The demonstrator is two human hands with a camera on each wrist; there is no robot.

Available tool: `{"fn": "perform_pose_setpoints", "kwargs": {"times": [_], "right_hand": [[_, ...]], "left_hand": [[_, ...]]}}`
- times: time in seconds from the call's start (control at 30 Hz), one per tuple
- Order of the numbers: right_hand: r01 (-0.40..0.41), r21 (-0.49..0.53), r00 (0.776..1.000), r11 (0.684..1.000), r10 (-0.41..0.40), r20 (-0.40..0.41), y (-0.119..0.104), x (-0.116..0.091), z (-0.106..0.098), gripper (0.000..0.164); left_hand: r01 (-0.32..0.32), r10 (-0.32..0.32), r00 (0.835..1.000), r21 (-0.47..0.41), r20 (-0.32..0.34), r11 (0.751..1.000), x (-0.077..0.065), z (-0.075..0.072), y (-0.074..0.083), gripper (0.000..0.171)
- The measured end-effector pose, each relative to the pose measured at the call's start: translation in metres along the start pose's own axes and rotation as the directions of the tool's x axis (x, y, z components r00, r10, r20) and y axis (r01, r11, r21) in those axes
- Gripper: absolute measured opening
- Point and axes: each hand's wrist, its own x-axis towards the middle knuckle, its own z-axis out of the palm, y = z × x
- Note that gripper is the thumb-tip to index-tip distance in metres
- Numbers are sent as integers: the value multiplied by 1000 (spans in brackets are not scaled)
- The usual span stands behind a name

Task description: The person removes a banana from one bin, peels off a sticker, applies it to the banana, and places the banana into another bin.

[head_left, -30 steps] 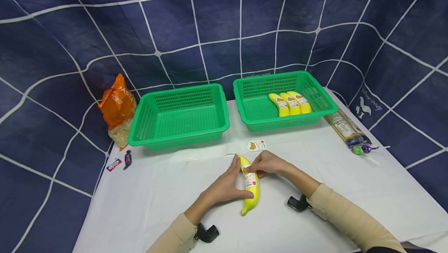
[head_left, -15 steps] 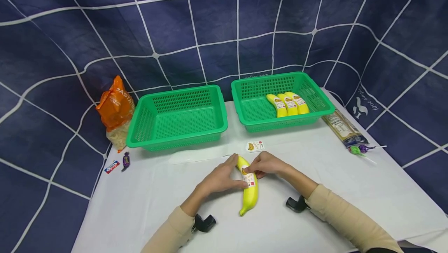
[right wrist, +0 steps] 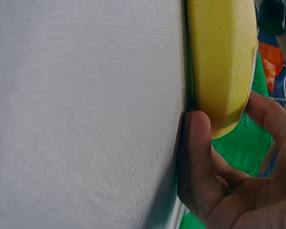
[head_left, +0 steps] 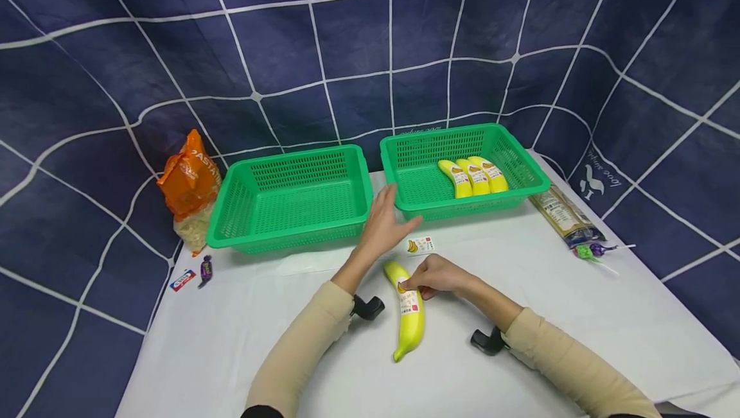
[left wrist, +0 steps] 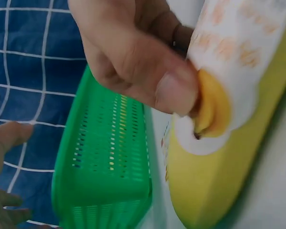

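Note:
A yellow banana [head_left: 411,333] with a white label [head_left: 408,303] lies on the white table. My right hand [head_left: 441,275] holds it near its far end, the thumb on the picture part of the label and the fingers along the side. From the right wrist view, the banana [right wrist: 223,57] sits between thumb and fingers. My left hand [head_left: 383,222] is off the banana, raised with fingers spread, between the two green baskets. Below it lies a loose banana label [head_left: 420,246] on a strip of backing paper.
The left green basket [head_left: 289,240] holds nothing visible. Three labelled bananas [head_left: 475,177] lie in the right green basket [head_left: 480,207]. An orange pasta bag [head_left: 189,180], a purple-wrapped sweet [head_left: 205,270] and a small packet [head_left: 182,280] are at left. A flat package [head_left: 566,216] and lollipops [head_left: 590,251] are at right.
My left hand has let go of the banana and moved forward, up towards the baskets. My right hand stays on the labelled banana.

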Motion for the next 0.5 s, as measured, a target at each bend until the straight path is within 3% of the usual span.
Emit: {"fn": "perform_pose_setpoints", "kwargs": {"times": [0.17, 0.33, 0.5], "right_hand": [[8, 7, 1000, 1000, -9, 11, 1, 1, 1, 27], [24, 2, 1000, 1000, -24, 15, 2, 1, 0, 27], [16, -7, 1000, 1000, -16, 16, 1, 0, 1, 27]], "left_hand": [[64, -65, 998, -29, -17, 998, 24, 11, 2, 111], [132, -132, 991, -60, -3, 989, 42, 20, -4, 115], [141, -139, 990, -83, 27, 987, 54, 26, -12, 119]]}}
